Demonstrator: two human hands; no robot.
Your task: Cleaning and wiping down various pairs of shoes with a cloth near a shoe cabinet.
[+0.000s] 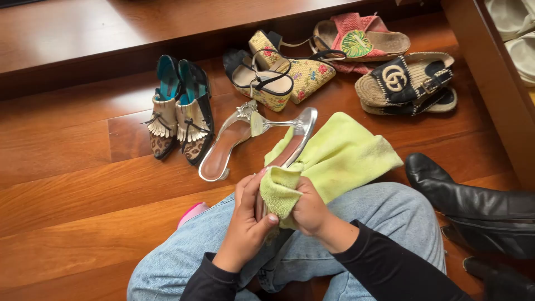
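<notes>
While the left hand point(248, 220) curls shut around the silver shoe point(290, 153) above the lap, the right hand point(309, 212) pinches a green cloth point(340, 156) closed against it, over a wooden floor point(72, 184) strewn with other shoes point(181, 114) below a wooden step point(111, 28).

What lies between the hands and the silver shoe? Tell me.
Only the green cloth. The right hand presses a fold of it against the silver shoe, so the cloth sits between that hand and the shoe. The left hand grips the shoe directly.
</notes>
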